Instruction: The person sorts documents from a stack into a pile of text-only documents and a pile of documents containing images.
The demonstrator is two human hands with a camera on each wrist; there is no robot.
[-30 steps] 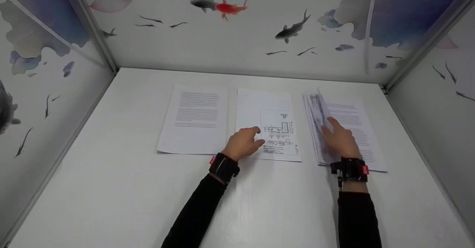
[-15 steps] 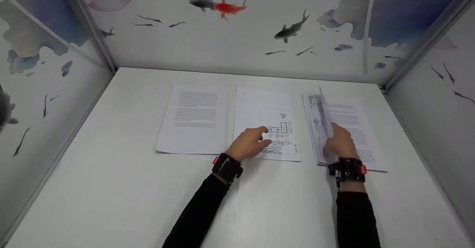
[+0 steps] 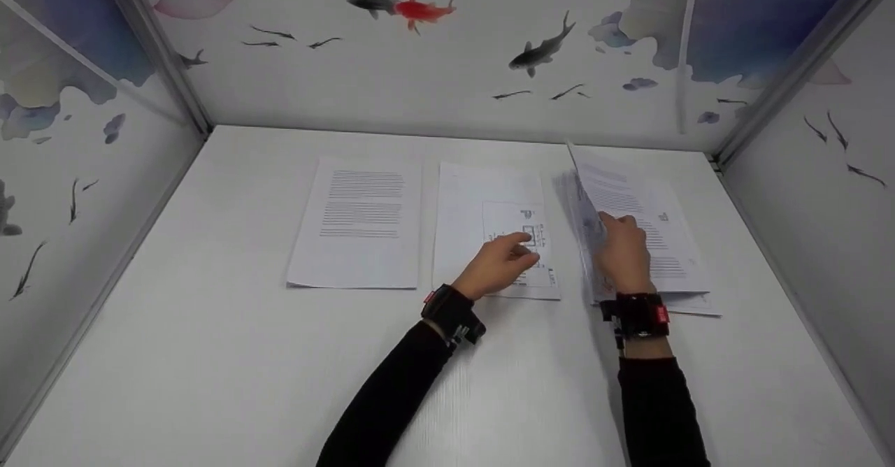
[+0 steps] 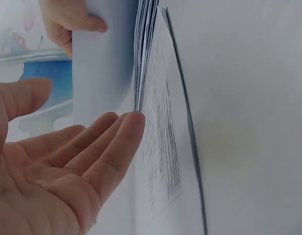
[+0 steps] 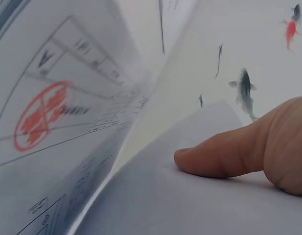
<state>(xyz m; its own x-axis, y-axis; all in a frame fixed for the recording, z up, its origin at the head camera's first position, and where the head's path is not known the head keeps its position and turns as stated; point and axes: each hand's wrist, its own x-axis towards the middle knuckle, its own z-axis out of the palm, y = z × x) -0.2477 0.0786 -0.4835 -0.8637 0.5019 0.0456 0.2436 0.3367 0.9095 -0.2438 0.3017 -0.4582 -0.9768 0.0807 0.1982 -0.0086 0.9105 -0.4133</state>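
On the white table [image 3: 210, 327], a printed text sheet [image 3: 349, 261] lies leftmost. Next, the left hand [image 3: 495, 266], thumb and fingers apart, is over a technical drawing [image 3: 459, 208]. Rightmost, the right hand [image 3: 624, 254] pinches a printed page [image 3: 633, 198], tilted above a paper stack [image 3: 584, 243].

Panelled work booth [image 3: 105, 201]. White tabletop [image 3: 210, 355] across lower frame; fish-printed walls [image 3: 419, 82] at left, top and right; grey corner posts [image 3: 157, 47] upper left, upper right.
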